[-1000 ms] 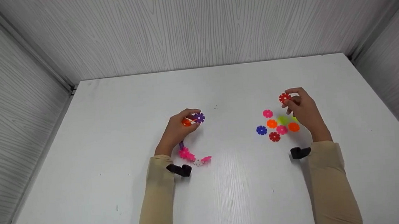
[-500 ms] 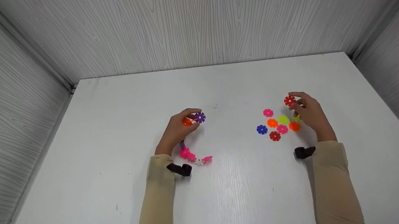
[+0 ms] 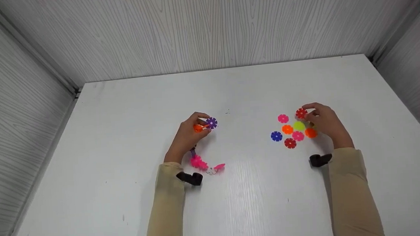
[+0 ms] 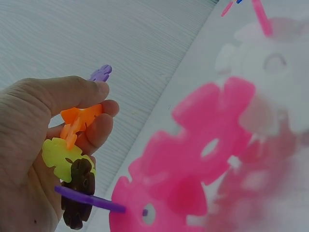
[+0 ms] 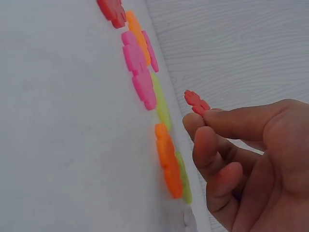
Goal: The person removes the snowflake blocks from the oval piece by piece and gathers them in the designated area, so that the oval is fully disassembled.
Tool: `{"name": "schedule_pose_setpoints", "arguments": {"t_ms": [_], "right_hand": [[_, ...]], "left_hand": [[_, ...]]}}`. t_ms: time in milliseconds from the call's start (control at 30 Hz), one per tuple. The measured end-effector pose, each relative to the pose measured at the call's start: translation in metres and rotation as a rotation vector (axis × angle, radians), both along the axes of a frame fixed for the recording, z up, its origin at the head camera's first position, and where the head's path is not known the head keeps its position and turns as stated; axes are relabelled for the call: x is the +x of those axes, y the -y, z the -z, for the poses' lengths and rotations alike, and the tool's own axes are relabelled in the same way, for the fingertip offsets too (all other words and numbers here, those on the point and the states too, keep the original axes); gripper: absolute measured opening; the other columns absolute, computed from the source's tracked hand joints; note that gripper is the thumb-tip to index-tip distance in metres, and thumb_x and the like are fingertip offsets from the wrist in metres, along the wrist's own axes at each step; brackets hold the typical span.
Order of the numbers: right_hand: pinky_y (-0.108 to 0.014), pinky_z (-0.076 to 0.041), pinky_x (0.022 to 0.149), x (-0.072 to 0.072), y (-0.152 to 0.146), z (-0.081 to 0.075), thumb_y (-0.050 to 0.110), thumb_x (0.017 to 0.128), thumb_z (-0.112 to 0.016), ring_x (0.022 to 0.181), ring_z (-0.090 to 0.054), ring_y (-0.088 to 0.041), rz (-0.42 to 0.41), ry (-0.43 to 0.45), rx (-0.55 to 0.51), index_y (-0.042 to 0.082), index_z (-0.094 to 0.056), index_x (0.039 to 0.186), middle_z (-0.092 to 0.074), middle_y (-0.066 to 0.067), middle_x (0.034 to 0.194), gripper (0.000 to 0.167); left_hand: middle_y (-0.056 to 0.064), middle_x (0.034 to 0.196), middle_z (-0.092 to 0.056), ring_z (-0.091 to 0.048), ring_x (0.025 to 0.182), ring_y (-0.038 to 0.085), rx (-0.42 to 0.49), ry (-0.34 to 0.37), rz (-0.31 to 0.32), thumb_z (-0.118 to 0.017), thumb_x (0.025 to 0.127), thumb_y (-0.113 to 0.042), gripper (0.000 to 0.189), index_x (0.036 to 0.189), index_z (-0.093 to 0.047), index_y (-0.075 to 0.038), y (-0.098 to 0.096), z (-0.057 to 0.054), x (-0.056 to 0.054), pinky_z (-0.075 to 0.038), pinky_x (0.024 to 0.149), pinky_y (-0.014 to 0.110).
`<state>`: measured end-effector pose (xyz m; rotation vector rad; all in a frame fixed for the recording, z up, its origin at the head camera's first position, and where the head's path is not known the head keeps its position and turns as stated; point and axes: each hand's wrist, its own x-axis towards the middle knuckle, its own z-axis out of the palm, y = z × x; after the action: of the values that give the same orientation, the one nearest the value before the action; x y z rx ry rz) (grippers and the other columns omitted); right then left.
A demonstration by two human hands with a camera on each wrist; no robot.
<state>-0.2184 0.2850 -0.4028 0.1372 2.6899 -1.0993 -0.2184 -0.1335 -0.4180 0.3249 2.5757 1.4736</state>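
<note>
In the head view, my left hand [image 3: 186,138] pinches the upper end of a chain of notched plastic discs, near a purple disc [image 3: 211,123]. Orange [image 4: 82,117], yellow [image 4: 57,158] and dark brown [image 4: 77,193] discs follow inside the palm in the left wrist view. Further along hang pink discs [image 4: 161,169] and a blurred white one [image 4: 275,63]; in the head view this tail curves beside the wrist. My right hand [image 3: 325,122] pinches a single red disc [image 3: 301,113] between thumb and finger, just behind the loose discs. Its fingers partly hide a yellow disc.
Several loose discs lie flat on the white table [image 3: 251,203], among them a blue disc [image 3: 276,136], a dark red disc [image 3: 290,143] and an orange disc [image 3: 311,133]. Grain-patterned panels [image 3: 204,27] stand behind and at both sides. Each wrist carries a black camera mount [image 3: 191,178].
My right hand, still pinching the red disc, has shifted slightly right and then down nearer the loose discs. The left hand with its chain stays nearly in place.
</note>
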Motion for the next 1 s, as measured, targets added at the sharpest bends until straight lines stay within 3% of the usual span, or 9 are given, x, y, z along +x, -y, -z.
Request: {"name": "schedule_pose_setpoints", "arguments": {"t_ms": [300,533,767,1000], "right_hand": [[-0.022,-0.050,0.078,0.000,-0.002,0.003,0.023,0.103,-0.043,0.095,-0.057,-0.028,-0.002,0.010,0.005,0.012,-0.040,0.144,-0.054,-0.020,0.123,0.043],[-0.019,-0.050,0.078,0.000,0.004,-0.002,0.025,0.102,-0.045,0.093,-0.059,-0.026,-0.006,-0.032,-0.018,0.011,-0.041,0.143,-0.055,-0.020,0.121,0.044],[-0.026,-0.050,0.080,0.000,0.027,-0.011,0.030,0.102,-0.046,0.091,-0.062,-0.026,-0.103,-0.084,-0.055,0.012,-0.041,0.143,-0.060,-0.018,0.116,0.045],[-0.032,-0.052,0.079,0.001,0.068,-0.012,0.023,0.101,-0.050,0.088,-0.065,-0.028,-0.241,-0.110,-0.083,0.010,-0.040,0.143,-0.060,-0.018,0.115,0.045]], "left_hand": [[0.009,0.114,-0.066,-0.059,0.106,0.024,-0.014,-0.017,0.021,-0.068,0.090,-0.021,0.036,0.123,-0.057,-0.025,-0.001,-0.001,0.002,-0.052,0.094,0.036],[0.008,0.115,-0.066,-0.058,0.104,0.023,-0.047,-0.013,0.036,-0.069,0.090,-0.027,0.036,0.124,-0.060,-0.031,-0.006,-0.002,0.003,-0.051,0.093,0.037],[0.009,0.117,-0.064,-0.057,0.107,0.024,-0.077,-0.018,0.080,-0.065,0.093,-0.026,0.038,0.130,-0.058,-0.030,-0.012,-0.002,0.004,-0.053,0.092,0.035],[0.008,0.110,-0.066,-0.058,0.097,0.021,-0.076,-0.032,0.110,-0.065,0.092,-0.024,0.032,0.124,-0.060,-0.025,-0.020,-0.001,0.008,-0.053,0.087,0.032]]}}
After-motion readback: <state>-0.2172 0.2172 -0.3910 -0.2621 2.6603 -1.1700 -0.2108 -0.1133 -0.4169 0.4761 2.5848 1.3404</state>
